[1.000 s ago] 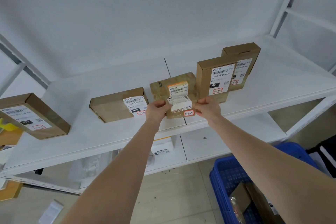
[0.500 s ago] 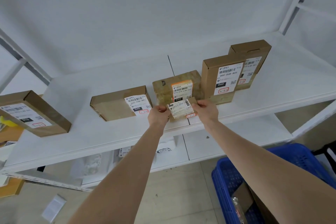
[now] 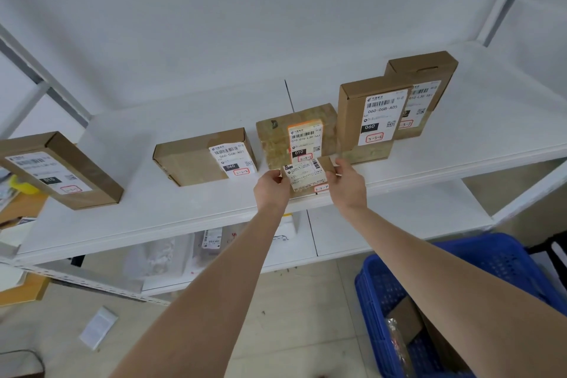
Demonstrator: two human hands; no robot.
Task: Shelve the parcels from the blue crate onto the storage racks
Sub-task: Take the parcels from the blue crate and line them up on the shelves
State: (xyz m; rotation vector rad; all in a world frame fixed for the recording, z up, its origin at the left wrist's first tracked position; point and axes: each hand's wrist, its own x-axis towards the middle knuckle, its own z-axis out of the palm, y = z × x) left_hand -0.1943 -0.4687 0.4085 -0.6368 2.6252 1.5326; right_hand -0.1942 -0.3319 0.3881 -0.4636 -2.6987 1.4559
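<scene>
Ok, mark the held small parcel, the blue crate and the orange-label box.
small parcel point(image 3: 303, 176): head view, its white label.
blue crate point(image 3: 374, 301): head view, its left wall.
orange-label box point(image 3: 273, 139): head view, its bare brown front.

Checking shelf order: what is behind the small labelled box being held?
A brown parcel with an orange-edged label stands behind it on the white shelf; the small box hides part of its lower edge.

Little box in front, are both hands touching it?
Touching. The head view shows the left hand holding the little box at its left edge and the right hand at its right edge.
</scene>
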